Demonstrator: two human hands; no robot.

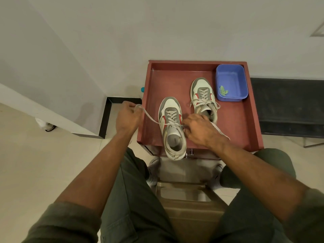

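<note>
Left grip (128, 116) holds lace (150, 118) taut; other sneaker (203, 99), blue tub (231, 83) behind

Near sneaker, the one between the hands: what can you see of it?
The near sneaker is white and grey with red side accents, pale flat laces and a grey insole. It stands upright on the red tray, toe pointing away, heel overhanging the near edge. Untied: the left hand grips one lace end pulled taut leftward; the right hand holds the other beside the eyelets.
</note>
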